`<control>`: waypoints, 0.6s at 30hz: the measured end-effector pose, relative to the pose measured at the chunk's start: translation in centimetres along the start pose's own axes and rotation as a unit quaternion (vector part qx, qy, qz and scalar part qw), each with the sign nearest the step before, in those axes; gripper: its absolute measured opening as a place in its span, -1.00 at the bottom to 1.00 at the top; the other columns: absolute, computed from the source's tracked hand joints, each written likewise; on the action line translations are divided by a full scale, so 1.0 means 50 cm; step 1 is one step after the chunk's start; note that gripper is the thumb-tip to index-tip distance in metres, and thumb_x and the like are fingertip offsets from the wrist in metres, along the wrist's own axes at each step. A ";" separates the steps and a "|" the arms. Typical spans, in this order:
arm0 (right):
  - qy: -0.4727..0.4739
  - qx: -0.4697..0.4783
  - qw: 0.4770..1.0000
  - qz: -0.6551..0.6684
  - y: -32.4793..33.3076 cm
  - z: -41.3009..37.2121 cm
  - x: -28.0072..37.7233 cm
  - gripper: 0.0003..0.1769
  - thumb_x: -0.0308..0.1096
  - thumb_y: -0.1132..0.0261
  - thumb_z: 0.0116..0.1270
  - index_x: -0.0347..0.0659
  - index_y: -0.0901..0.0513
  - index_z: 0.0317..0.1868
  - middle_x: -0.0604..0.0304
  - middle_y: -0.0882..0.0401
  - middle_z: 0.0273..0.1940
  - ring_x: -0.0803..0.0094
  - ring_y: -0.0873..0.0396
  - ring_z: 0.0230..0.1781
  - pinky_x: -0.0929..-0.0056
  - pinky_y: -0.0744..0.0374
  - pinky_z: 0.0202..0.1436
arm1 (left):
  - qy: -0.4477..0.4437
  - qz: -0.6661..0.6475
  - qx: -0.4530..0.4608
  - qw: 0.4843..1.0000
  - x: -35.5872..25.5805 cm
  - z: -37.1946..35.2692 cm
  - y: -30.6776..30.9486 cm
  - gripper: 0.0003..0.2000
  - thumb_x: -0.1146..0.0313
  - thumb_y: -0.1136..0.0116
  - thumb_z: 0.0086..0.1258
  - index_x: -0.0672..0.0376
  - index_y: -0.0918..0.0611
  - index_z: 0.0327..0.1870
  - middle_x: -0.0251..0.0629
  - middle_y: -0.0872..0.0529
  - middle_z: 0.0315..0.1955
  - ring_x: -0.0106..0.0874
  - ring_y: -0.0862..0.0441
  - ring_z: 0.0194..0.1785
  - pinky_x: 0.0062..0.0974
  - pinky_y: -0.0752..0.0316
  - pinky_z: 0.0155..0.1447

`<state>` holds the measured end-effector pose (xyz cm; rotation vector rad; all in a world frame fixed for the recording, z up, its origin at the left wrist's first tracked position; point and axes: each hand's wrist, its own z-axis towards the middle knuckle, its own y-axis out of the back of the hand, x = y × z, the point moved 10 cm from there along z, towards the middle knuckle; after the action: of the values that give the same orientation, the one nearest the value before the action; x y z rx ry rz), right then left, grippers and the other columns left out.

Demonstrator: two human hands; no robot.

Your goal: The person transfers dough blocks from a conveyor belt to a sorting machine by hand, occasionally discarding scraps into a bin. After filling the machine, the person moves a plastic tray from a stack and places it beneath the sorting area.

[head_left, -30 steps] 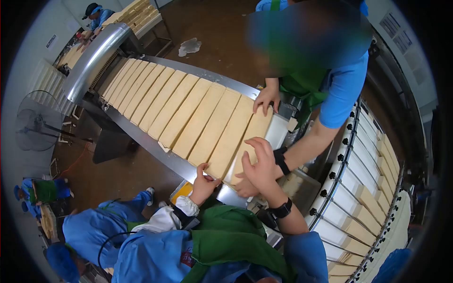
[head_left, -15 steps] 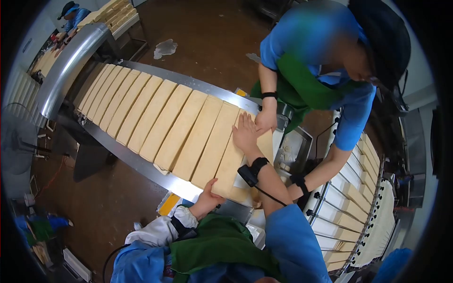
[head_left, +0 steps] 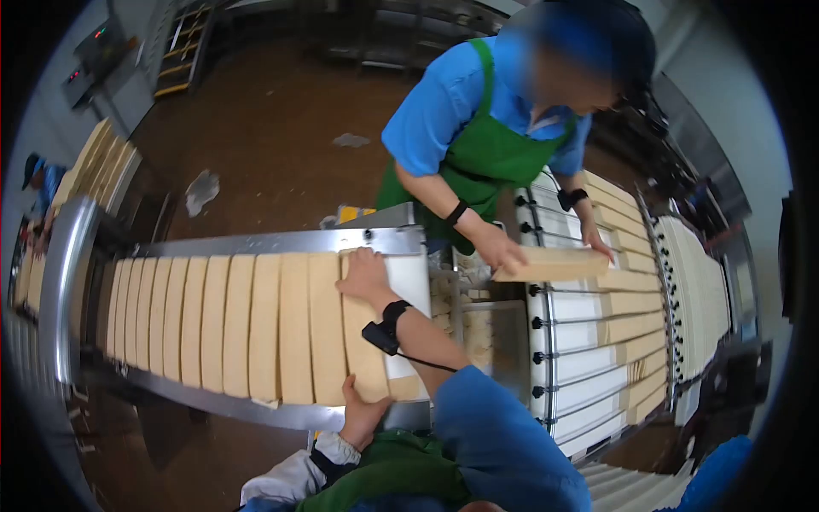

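A row of long pale blocks [head_left: 222, 328] lies side by side across a metal conveyor. My right hand [head_left: 364, 275] rests on the far end of the last block [head_left: 363, 341], its fingers spread over the top. My left hand [head_left: 363, 414] touches the near end of that block, with thumb and fingers apart. White conveyor surface shows just to the right of the block. Across from me a co-worker [head_left: 495, 128] holds another pale block [head_left: 559, 264] in two hands, above a second conveyor with white lanes.
Between the conveyors is a bin [head_left: 495, 341] with pale pieces. The second conveyor [head_left: 567, 367] carries more blocks between metal rods. A curved metal cover [head_left: 72, 290] spans the left end. Another person [head_left: 47, 183] stands at far left.
The view has turned toward the right. The co-worker's hands have moved from beside my right hand to the second conveyor, with a block lifted. My hands stay at the row's end.
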<state>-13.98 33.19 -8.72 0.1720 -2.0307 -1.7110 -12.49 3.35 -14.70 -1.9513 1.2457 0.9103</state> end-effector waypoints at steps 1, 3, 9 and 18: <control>-0.014 0.008 1.000 0.007 0.016 -0.006 -0.025 -0.33 0.00 -0.33 -0.08 -0.31 -0.58 0.00 -0.07 -0.48 0.07 0.09 -0.35 0.23 0.07 -0.31 0.31 | -0.024 0.027 0.001 0.999 0.000 0.003 -0.003 -0.09 0.70 -0.31 0.10 0.11 0.01 0.43 -0.16 -0.55 -0.19 -0.43 -0.57 -0.36 -0.52 -0.51 -0.39; -0.036 0.029 0.999 0.025 0.037 -0.025 -0.070 -0.34 0.02 -0.32 -0.08 -0.29 -0.59 -0.02 -0.06 -0.48 0.08 0.10 -0.34 0.26 0.08 -0.28 0.34 | -0.046 0.046 0.006 0.998 -0.001 0.008 -0.012 -0.06 0.67 -0.36 0.07 0.17 0.03 0.42 -0.08 -0.55 -0.09 -0.34 -0.60 -0.21 -0.46 -0.55 -0.21; -0.072 0.087 0.987 0.114 0.054 -0.066 -0.288 -0.11 -0.01 -0.48 -0.25 -0.42 -0.48 0.10 -0.19 -0.56 0.00 0.05 -0.60 0.02 0.23 -0.58 0.10 | -0.051 0.316 0.007 0.948 -0.082 0.003 -0.035 0.00 0.36 -0.55 -0.08 0.33 -0.10 0.37 0.10 -0.60 0.02 -0.12 -0.64 0.02 -0.30 -0.57 0.08; 0.098 0.145 0.985 0.009 0.050 -0.187 -0.293 -0.03 -0.39 -0.56 -0.33 0.26 -0.46 0.25 -0.09 -0.55 0.03 -0.08 -0.49 0.11 0.06 -0.51 0.09 | 0.054 0.342 -0.085 0.934 -0.032 0.078 -0.013 -0.16 0.36 -0.56 -0.22 0.23 -0.32 0.19 -0.02 -0.66 -0.07 -0.13 -0.65 0.00 -0.26 -0.56 0.07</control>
<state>3.46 31.06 -9.33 0.3986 -2.1140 -1.3220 -13.19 7.50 -15.42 -1.7161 2.0329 1.2885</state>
